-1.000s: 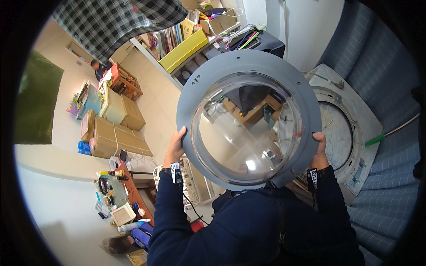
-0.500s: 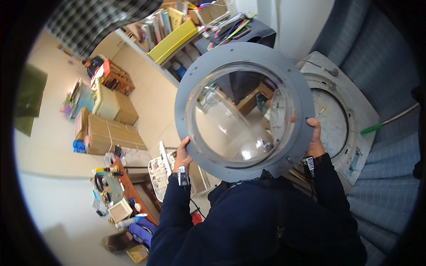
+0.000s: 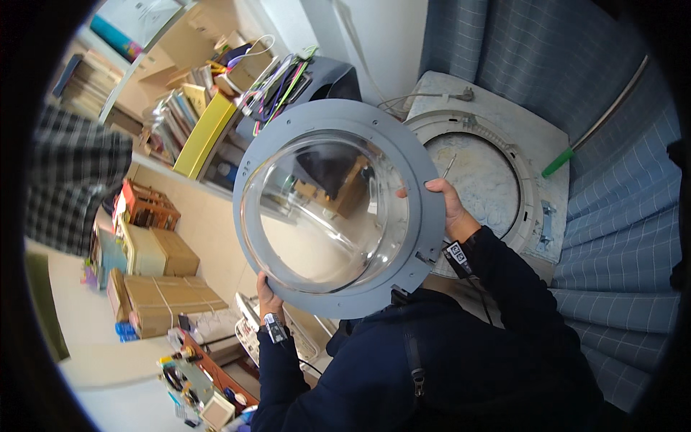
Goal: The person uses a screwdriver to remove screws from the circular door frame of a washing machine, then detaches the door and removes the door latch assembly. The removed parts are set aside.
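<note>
Between my hands is a washing machine door (image 3: 421,216), a wide grey ring around a clear domed bowl. My left hand (image 3: 268,295) grips its lower left rim, thumb on the near face. Closed on the right rim is my right hand (image 3: 452,205), thumb on top; some of its fingers show behind the bowl. The door is held up in front of my chest, and its lower edge overlaps my dark jacket. Beyond my right hand, a pale ring frame (image 3: 529,194) lies on a worn whitish board (image 3: 558,248), with a thin screwdriver-like tool (image 3: 449,167) inside the ring.
A green-handled rod (image 3: 558,163) reaches over the board's right edge, beside a blue checked curtain (image 3: 604,252). A plug with cable (image 3: 464,94) lies at the board's far edge. Shelves with books and a yellow box (image 3: 205,137) stand far left. Cardboard boxes (image 3: 169,299) are at left.
The view has turned, and the board with the ring frame now shows more fully. The door sits farther left in the picture and is slightly rotated. Both hands have kept hold of it.
</note>
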